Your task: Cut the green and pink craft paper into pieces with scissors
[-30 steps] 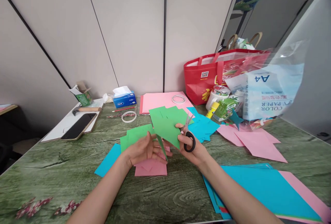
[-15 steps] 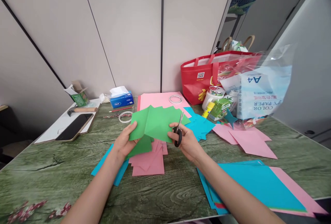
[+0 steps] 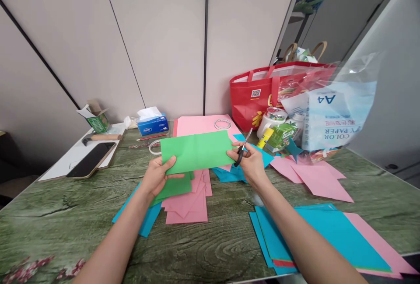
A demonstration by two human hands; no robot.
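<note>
While the left hand (image 3: 158, 177) pinches one end of a green sheet (image 3: 197, 150), thumb on top and fingers beneath, I have the right hand (image 3: 252, 165) closed at the opposite end, where it grips the paper's edge along with a pair of scissors (image 3: 239, 157). The scissors have black handles, and their blades point up and away, clear of the paper. I see the green sheet held spread out between the two hands, raised above the bench (image 3: 226, 244), a faint crease near its middle. Below it, I make out darker green pieces (image 3: 179, 186) near the left hand, overlapping pink pieces (image 3: 188, 215), with blue pieces (image 3: 149, 225) poking out beside the left wrist. Another blue pile (image 3: 229, 175) lies under and behind the sheet's right end. Beyond, my view takes in large pink paper (image 3: 203, 124) with a tape roll (image 3: 222, 124) on top, and a blue tissue box (image 3: 152, 126) to its left. Over on the right I find a yellow glue stick (image 3: 265, 138) in front of a red bag (image 3: 244, 109), and a stack of blue sheets (image 3: 334, 236) passing under the right forearm.
</note>
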